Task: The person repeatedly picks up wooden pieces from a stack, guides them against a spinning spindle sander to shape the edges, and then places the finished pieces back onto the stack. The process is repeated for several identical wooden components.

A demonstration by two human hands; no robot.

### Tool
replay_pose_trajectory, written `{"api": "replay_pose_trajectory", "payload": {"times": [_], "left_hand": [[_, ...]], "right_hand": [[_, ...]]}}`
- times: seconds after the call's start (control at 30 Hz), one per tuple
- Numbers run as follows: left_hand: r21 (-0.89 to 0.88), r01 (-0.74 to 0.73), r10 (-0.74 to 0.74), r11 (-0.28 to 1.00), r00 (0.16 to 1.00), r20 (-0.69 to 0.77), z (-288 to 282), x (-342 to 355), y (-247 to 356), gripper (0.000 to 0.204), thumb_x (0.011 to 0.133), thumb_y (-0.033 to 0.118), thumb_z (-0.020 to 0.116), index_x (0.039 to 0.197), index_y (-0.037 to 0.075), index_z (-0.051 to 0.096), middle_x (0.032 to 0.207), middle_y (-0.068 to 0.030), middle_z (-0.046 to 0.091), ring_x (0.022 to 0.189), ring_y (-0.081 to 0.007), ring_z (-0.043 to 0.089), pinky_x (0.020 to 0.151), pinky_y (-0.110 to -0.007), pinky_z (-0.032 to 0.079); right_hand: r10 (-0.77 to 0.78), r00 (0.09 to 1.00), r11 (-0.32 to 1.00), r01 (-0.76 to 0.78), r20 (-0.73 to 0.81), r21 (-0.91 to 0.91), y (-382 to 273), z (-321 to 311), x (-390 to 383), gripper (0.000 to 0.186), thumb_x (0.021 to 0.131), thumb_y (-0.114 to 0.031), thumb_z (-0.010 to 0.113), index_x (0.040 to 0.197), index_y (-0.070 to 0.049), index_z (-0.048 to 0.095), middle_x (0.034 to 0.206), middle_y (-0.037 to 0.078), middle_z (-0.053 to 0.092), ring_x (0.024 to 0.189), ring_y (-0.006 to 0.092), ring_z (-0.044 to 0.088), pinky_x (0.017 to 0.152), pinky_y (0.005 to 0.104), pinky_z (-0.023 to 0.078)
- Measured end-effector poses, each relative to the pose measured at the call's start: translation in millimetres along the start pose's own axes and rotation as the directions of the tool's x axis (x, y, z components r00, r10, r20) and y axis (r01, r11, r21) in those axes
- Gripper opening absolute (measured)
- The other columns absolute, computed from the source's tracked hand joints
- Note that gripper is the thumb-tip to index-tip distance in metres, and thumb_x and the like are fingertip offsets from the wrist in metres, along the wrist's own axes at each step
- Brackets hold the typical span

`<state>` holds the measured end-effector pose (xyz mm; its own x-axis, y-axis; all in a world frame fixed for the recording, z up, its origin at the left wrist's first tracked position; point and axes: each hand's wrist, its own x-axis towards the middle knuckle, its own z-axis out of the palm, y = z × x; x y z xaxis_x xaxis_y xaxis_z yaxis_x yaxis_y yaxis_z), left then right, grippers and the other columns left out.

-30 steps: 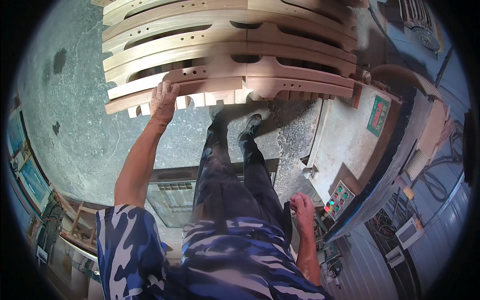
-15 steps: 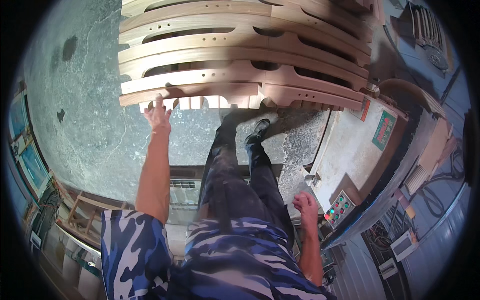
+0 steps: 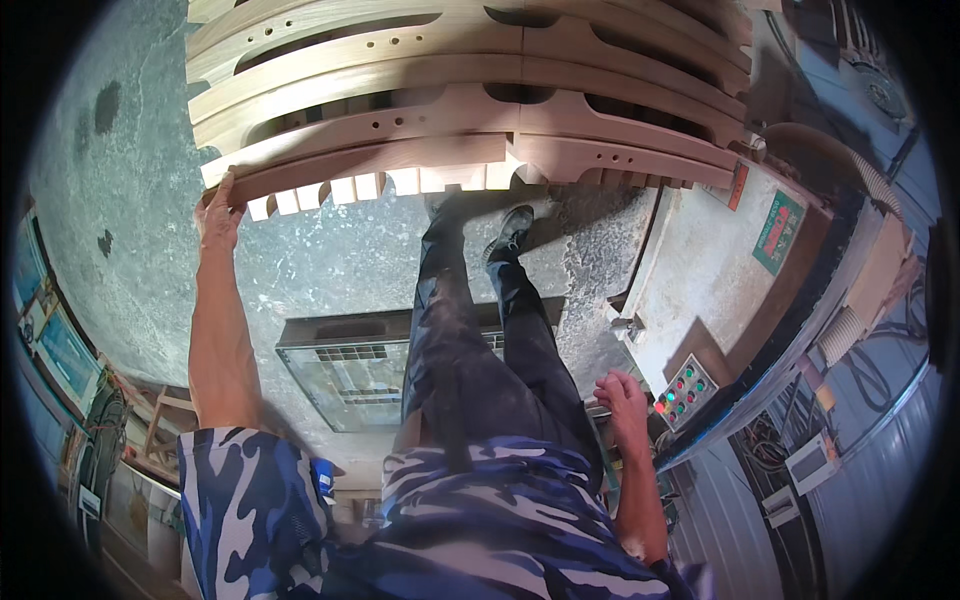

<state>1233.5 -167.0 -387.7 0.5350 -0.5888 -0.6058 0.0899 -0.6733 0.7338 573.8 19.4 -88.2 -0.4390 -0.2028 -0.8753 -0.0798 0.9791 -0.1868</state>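
Observation:
A long pale wooden board [image 3: 400, 157] with a shaped edge lies at the near side of a stack of similar slats. My left hand [image 3: 220, 212] is closed on its left end, fingers over the top and thumb at the near edge. Behind it, another slat [image 3: 450, 108] has small drilled holes and a curved cutout. At my right side, my right hand [image 3: 622, 400] hangs with its fingers loosely curled and nothing visible in them. Close beside that hand is a control panel [image 3: 683, 392] with several red and green buttons, one lit.
A pale machine cabinet [image 3: 700, 260] with a green label stands to the right, and a ribbed hose [image 3: 868, 200] curves behind it. A framed panel with a grille [image 3: 345, 375] lies near my legs. Wooden frames [image 3: 165, 425] stand at the lower left.
My left hand has moved left along the near board to its end and closed there. The view has shifted, so the stack sits higher. My right hand stays near the panel.

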Motion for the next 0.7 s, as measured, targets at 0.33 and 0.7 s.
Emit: {"api": "replay_pose_trajectory", "payload": {"times": [0.33, 0.7], "left_hand": [[0.147, -0.051, 0.061, 0.988, 0.996, -0.062, 19.1, -21.1, 5.9, 0.042, 0.085, 0.020, 0.071, 0.118, -0.003, 0.060, 0.106, -0.0091, 0.062, 0.099, -0.0207, 0.060, 0.080, -0.032, 0.052], [0.337, 0.151, -0.208, 0.929, 0.968, 0.138, 19.9, -99.9, -19.6, 0.084, 0.078, 0.035, 0.076, 0.138, -0.006, 0.036, 0.108, -0.0147, 0.061, 0.076, -0.0161, 0.059, 0.061, -0.030, 0.049]], "right_hand": [[-0.057, 0.998, 0.998, 0.057, 0.017, -0.001, -12.5, 4.6, 7.6, 0.046, 0.093, -0.031, 0.058, 0.120, 0.005, 0.053, 0.103, 0.014, 0.065, 0.087, 0.0180, 0.063, 0.079, 0.0292, 0.050], [-0.124, 0.992, 0.989, 0.123, 0.006, 0.083, -20.8, 1.3, -9.0, 0.047, 0.092, -0.031, 0.059, 0.121, 0.005, 0.052, 0.101, 0.010, 0.064, 0.086, 0.0155, 0.062, 0.080, 0.0284, 0.049]]}}
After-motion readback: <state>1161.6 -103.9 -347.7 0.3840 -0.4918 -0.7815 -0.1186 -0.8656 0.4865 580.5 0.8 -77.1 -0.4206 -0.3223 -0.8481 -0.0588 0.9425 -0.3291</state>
